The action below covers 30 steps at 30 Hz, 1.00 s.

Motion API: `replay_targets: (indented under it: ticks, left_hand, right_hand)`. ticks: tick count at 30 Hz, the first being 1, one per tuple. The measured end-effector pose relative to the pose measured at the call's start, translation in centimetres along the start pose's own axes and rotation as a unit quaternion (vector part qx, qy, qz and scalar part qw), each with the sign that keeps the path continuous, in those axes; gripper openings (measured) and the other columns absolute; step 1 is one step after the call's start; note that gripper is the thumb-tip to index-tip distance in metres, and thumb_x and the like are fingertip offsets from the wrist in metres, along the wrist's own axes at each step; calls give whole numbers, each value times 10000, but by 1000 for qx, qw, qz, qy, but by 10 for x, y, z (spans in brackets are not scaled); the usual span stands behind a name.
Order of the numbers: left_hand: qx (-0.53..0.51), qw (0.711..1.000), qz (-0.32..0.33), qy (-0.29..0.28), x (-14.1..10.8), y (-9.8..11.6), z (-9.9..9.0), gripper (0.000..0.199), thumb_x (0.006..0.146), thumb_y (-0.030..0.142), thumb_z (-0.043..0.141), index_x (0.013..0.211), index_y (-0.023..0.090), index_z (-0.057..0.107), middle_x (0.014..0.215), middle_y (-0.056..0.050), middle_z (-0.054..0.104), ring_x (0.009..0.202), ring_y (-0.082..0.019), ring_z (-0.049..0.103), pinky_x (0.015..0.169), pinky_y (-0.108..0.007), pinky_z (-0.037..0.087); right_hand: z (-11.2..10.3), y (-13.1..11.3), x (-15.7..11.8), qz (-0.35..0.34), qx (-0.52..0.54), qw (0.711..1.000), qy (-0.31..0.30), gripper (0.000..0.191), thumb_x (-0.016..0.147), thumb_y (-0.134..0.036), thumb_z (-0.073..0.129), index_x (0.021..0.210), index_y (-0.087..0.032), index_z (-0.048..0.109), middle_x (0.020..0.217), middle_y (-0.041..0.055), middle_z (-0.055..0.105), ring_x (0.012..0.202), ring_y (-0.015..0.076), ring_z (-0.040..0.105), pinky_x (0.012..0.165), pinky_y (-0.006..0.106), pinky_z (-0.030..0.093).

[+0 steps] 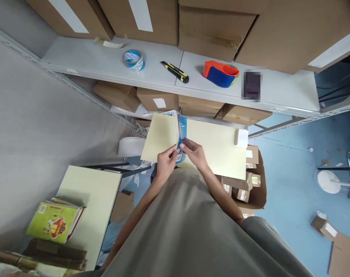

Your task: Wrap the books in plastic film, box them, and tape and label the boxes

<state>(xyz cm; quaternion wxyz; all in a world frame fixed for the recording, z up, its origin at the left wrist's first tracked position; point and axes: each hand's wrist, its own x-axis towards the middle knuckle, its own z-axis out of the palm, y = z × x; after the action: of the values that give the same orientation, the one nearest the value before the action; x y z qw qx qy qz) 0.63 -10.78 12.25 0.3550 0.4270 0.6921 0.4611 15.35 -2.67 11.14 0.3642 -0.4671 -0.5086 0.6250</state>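
Note:
A thin blue item with a barcode and small print, like a book cover or flat packet [182, 127], stands lengthwise over the cream table [215, 144]. The fingers of my left hand [166, 163] are closed on its lower left edge. From the other side, my right hand [195, 153] pinches it near the middle with thumb and fingers. My two thumbs are close together, and the fingers partly cover the blue surface. A whitish, printed edge shows at its upper left.
On the grey shelf [91, 52] lie a tape roll [133, 60], a yellow-black box cutter [175, 72] and an orange-blue strap loop [221, 73]. A small white box [241, 137] stands on the table's right. Books [52, 221] lie on a side table; an open carton [259, 184] stands right.

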Motion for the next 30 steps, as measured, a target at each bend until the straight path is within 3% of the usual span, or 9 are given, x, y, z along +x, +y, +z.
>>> replay_targets:
  ticks: [3,5,7,12,15,18,23,26,30]
  left_hand:
    - [61,997,41,-27,-11,8,13,284,988,451,684,1107,263,860,1030,-82,848,966,-293,800,928,-387,602]
    - [24,996,53,-68,-15,11,17,262,969,450,716,1116,281,852,1148,-83,839,1091,-307,793,985,-409,613]
    - [-49,995,36,-76,-15,11,14,274,960,468,730,1097,259,841,1213,-89,825,1164,-300,776,1001,-411,626]
    - [-147,984,-34,90,-1,-4,-24,244,886,434,801,925,193,799,1189,-121,820,1003,-263,803,904,-404,651]
    - [-139,978,-46,146,5,-17,-47,242,817,406,858,918,192,808,1172,-124,821,1106,-277,776,947,-404,633]
    - [-238,963,-100,77,5,-23,-53,338,802,438,873,1025,189,824,1219,-131,814,1148,-293,771,981,-416,618]
    - [-358,913,-181,-74,0,-19,-36,502,781,521,907,1112,154,821,1077,-131,839,1043,-328,799,914,-428,630]
    - [-356,916,-167,-86,-2,-15,-28,515,803,523,898,1162,165,812,1037,-110,843,1012,-318,796,895,-427,635]
    - [-288,949,-125,-41,-2,-14,-19,494,846,558,847,1133,156,819,1015,-101,841,954,-293,788,876,-405,629]
  right_hand:
    - [11,0,-7,-34,-7,999,2,473,868,-657,790,1051,-220,806,1017,40,826,1031,282,773,918,379,632]
    - [9,2,-6,-35,15,999,38,441,901,-662,743,889,-223,774,849,11,783,862,234,750,807,341,616]
    - [3,1,-4,-24,58,997,44,424,891,-655,755,896,-232,766,855,-1,780,826,214,736,790,331,607]
    - [-14,-10,-12,46,159,986,-6,495,835,-648,829,1145,-266,777,1034,20,834,971,289,791,833,407,659]
    - [-22,-12,-15,63,177,982,-2,527,816,-645,855,1175,-267,777,1102,36,844,1063,327,797,885,453,676]
    - [-29,-8,-14,69,188,980,-12,525,824,-632,857,1185,-259,778,1153,50,842,1123,340,790,944,482,672]
    - [-33,2,-10,72,178,981,-22,531,855,-630,832,1228,-258,764,1189,58,835,1153,339,784,959,489,672]
    - [-35,10,-4,69,136,988,-10,563,873,-665,788,1247,-245,755,1175,77,835,1157,346,779,958,501,669]
    - [-33,17,5,-13,3,996,87,660,851,-680,783,1333,-232,730,1377,141,755,1310,366,696,1058,543,612]
